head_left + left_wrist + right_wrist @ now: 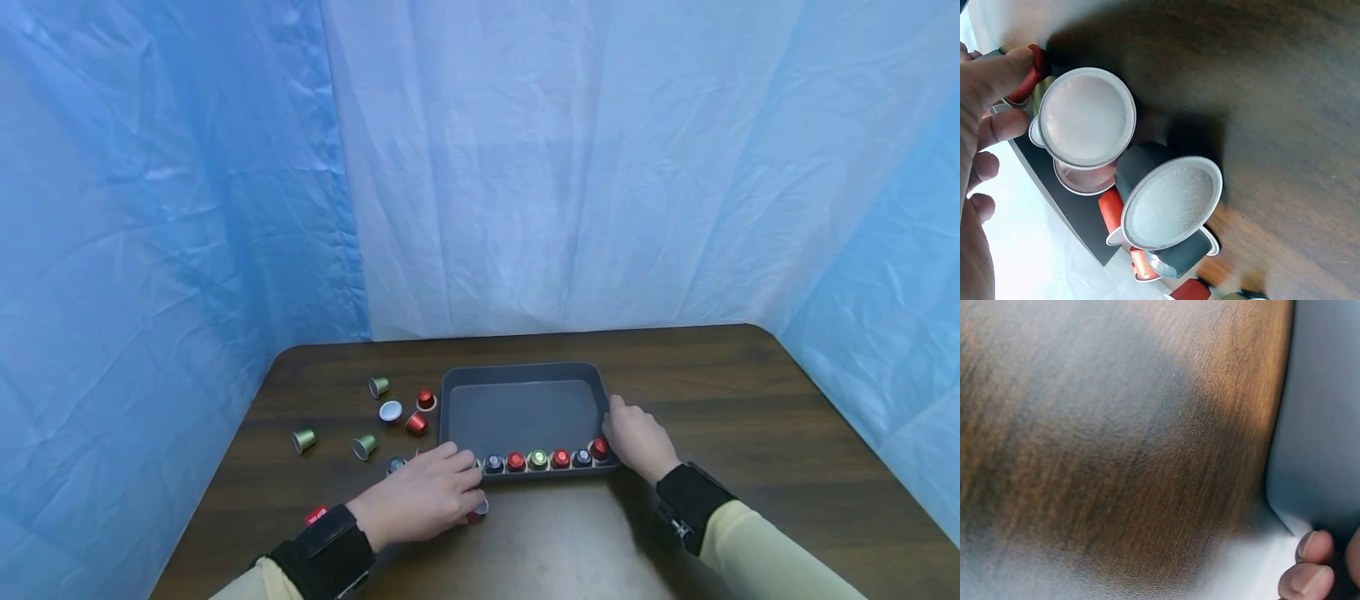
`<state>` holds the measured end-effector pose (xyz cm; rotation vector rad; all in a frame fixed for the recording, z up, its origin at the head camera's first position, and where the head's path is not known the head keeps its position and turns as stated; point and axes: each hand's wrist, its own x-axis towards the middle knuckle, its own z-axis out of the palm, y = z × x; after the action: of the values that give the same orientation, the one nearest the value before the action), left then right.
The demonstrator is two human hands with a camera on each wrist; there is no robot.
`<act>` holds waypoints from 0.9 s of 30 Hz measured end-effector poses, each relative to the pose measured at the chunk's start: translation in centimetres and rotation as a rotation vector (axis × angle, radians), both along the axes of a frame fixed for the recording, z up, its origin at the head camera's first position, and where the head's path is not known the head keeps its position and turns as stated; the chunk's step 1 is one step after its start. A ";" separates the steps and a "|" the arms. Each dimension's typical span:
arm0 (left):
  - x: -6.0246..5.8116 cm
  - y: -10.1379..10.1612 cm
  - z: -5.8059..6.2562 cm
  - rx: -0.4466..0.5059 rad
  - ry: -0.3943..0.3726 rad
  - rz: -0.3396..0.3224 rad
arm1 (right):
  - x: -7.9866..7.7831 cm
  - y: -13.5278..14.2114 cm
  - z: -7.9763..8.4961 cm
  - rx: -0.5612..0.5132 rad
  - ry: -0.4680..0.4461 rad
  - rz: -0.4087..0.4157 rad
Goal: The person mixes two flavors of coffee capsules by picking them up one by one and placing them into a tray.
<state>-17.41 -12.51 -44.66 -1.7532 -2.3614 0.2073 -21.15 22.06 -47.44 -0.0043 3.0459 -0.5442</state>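
Observation:
My left hand [427, 498] is low over the front left corner of a dark grey tray [517, 375]. Its thumb and fingers pinch a red coffee capsule [1037, 74], seen as a dark red body with a silver lid [480, 507] just in front of the tray. Along the tray's front wall stands a row of red, dark and green capsules [537, 459], lids down; the left hand covers the row's left end. My right hand [639, 439] grips the tray's right side near the front corner, its fingertips [1311, 581] beside the tray's outer wall.
Left of the tray lie loose capsules: several green ones [364, 447], red ones [417, 423], a white lid-up one [390, 411] and a dark one [396, 464]. A red one [316, 514] shows behind the left wrist. Blue curtains [525, 167] enclose the wooden table [697, 367].

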 end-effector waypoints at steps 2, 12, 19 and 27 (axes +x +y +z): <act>0.1 0.0 -0.1 0.008 -0.010 -0.007 | 0.0 0.0 0.0 -0.001 -0.001 -0.003; 0.5 0.2 -0.6 -0.013 -0.006 -0.060 | -0.1 -0.1 -0.4 0.021 -0.002 -0.022; 0.6 0.3 -0.7 0.000 -0.014 -0.058 | -0.1 -0.1 -0.2 0.023 -0.008 -0.018; 0.6 0.4 0.0 0.082 -0.124 0.001 | 0.0 -0.1 -0.1 0.015 -0.001 -0.014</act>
<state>-16.79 -12.10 -44.62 -1.7753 -2.4176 0.0020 -21.18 21.97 -47.56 0.0179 3.0514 -0.5227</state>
